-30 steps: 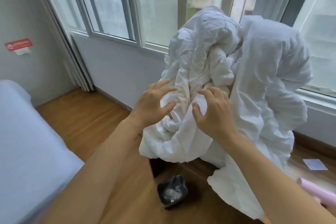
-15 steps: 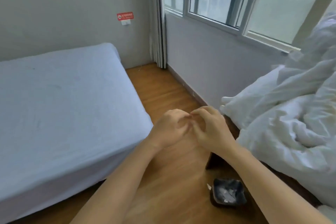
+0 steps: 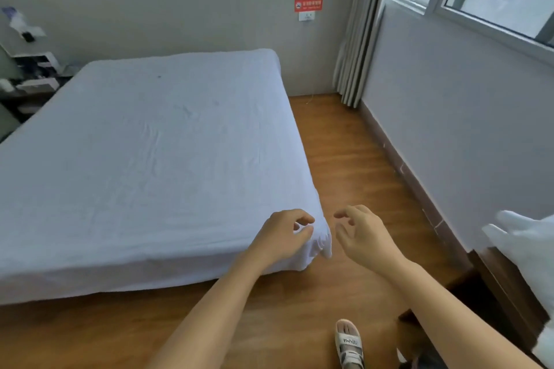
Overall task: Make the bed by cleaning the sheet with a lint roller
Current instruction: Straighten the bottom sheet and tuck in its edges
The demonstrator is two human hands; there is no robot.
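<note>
The bed [image 3: 144,153] fills the left and middle of the head view, covered by a pale sheet with light creases and a few small dark specks near its far side. My left hand [image 3: 281,234] is over the near right corner of the bed, fingers loosely curled, fingertips at the bunched corner of the sheet [image 3: 317,246]; I see nothing plainly held in it. My right hand [image 3: 362,234] hangs just right of that corner above the wooden floor, fingers loosely curled and holding nothing. No lint roller is in view.
A white duvet [image 3: 527,252] lies on dark wooden furniture [image 3: 506,287] at the right edge. A curtain [image 3: 356,48] hangs in the far corner under the window. A cluttered bedside shelf [image 3: 33,69] stands far left. My sandalled foot [image 3: 349,344] is on the floor strip beside the bed.
The view has swung left from the duvet to the bed. Both hands left the duvet, came together in mid-air, then parted and reached down to the bed's near right corner.
</note>
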